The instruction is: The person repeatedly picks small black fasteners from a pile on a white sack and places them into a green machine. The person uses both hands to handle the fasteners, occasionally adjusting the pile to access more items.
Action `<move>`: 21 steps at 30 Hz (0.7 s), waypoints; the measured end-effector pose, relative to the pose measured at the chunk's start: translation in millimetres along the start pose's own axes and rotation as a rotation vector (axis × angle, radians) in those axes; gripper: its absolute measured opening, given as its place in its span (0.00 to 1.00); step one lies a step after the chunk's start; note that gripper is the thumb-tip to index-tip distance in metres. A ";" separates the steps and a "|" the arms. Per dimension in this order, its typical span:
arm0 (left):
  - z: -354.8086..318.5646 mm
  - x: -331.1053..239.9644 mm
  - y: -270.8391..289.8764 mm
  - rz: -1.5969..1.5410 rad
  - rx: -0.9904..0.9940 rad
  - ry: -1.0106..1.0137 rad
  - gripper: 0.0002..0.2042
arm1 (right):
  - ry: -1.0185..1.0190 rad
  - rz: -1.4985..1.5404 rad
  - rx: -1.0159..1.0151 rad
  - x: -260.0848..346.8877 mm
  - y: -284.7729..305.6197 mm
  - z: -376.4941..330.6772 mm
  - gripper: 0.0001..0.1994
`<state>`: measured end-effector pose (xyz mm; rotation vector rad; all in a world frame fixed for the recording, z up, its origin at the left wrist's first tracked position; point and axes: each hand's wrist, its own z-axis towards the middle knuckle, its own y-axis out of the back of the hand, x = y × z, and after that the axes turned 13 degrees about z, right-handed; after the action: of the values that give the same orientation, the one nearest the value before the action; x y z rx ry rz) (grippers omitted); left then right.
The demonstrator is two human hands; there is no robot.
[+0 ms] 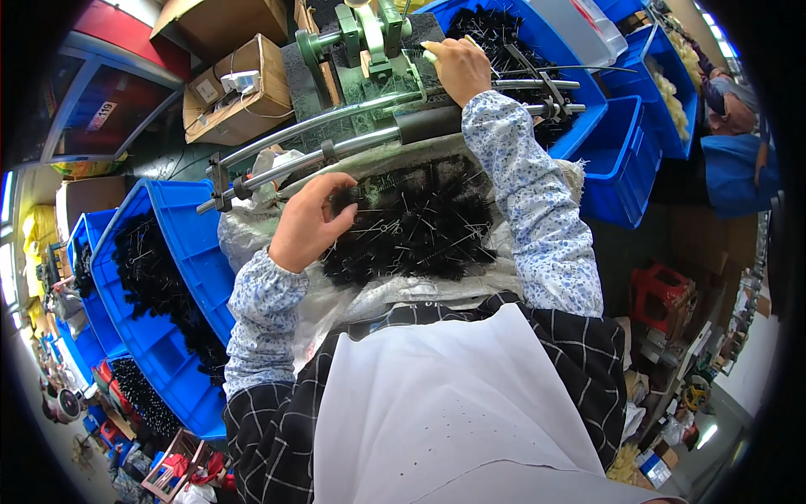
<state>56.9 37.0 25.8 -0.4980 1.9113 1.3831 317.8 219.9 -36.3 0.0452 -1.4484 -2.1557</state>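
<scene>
A heap of black bristle brushes (411,231) with thin wire stems, some ending in loops, lies on the pale sacking over my lap. My left hand (311,220) is at the heap's left edge, thumb and fingers curled around a black bristle brush (345,199). Up at the green machine (371,50), my right hand (460,71) has its fingers closed beside the working head. Yellowish covers show on its fingertips. A small dark bristly piece (414,53) is next to them, but what the fingers pinch is hidden.
Metal rails (361,144) cross between me and the machine. A blue bin of black brushes (180,210) stands at left, another blue bin (579,118) at the far right. A cardboard box (239,92) sits left of the machine, a red stool (661,296) at right. Another person (730,105) is far right.
</scene>
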 end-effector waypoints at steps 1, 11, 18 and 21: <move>-1.3 -3.3 3.3 -0.005 -0.004 0.010 0.15 | -0.003 0.027 0.001 0.5 0.8 0.6 0.11; 3.9 -18.3 0.6 -0.021 -0.024 -0.091 0.15 | 0.007 0.002 0.147 -14.4 -4.0 10.6 0.15; -1.4 -9.1 8.8 -0.015 -0.134 -0.141 0.14 | -0.135 -0.046 0.047 -16.9 3.6 -8.3 0.19; -4.3 -9.9 12.4 -0.039 -0.132 -0.162 0.14 | -0.103 0.087 -0.028 -10.5 -4.0 -7.0 0.17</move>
<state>53.9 36.4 42.0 -0.4696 1.6811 1.4839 327.3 219.8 -45.5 -0.1387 -1.4491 -2.1342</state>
